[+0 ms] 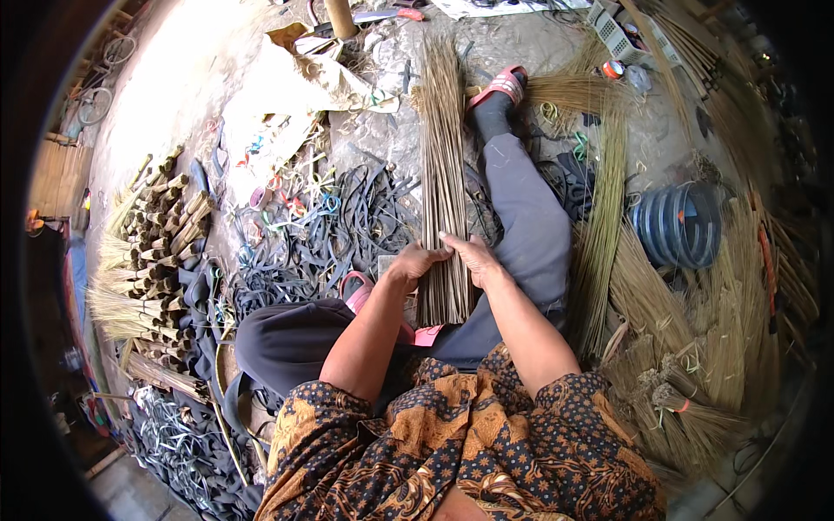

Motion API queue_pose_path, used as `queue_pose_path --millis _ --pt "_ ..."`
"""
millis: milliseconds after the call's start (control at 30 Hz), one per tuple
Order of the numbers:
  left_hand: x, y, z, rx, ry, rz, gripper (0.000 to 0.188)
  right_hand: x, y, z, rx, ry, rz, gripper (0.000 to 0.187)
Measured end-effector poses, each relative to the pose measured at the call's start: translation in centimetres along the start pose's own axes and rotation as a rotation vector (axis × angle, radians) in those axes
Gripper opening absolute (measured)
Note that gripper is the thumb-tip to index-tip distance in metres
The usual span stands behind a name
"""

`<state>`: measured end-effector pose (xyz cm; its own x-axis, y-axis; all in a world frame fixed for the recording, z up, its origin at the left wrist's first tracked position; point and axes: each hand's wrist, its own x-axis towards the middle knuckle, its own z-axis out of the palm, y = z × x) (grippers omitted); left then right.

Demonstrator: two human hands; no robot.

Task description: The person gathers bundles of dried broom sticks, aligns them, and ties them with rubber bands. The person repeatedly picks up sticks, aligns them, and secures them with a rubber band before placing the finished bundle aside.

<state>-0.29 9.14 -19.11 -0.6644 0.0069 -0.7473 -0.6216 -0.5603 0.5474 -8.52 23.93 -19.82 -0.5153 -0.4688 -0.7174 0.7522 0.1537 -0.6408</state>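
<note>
A brown-and-black patterned shirt [469, 417] lies nearest the camera. Beyond it, the left hand [418, 262] and right hand [473, 255] clasp the stalk bundle [444, 156] from opposite sides near its lower end, thumbs close together on top. The bundle extends between the legs, beside the outstretched right leg [527, 195]. Dark strips [334, 230] lie leftward; a blue translucent coil [676, 226] rests at right.
</note>
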Motion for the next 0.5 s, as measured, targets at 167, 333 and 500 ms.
queue_pose_path --millis 167,333,500 --pt "0.14 0.41 -0.7 0.01 0.001 -0.023 0.029 -0.05 -0.32 -0.14 0.084 0.006 0.059 0.045" --pt "0.2 0.42 -0.96 0.01 0.04 -0.04 0.024 0.21 -0.66 -0.21 0.003 -0.03 0.095 0.044" --pt "0.07 0.58 -0.83 0.034 0.07 -0.051 0.021 0.2 -0.42 0.05 -0.086 0.129 0.073 0.039"
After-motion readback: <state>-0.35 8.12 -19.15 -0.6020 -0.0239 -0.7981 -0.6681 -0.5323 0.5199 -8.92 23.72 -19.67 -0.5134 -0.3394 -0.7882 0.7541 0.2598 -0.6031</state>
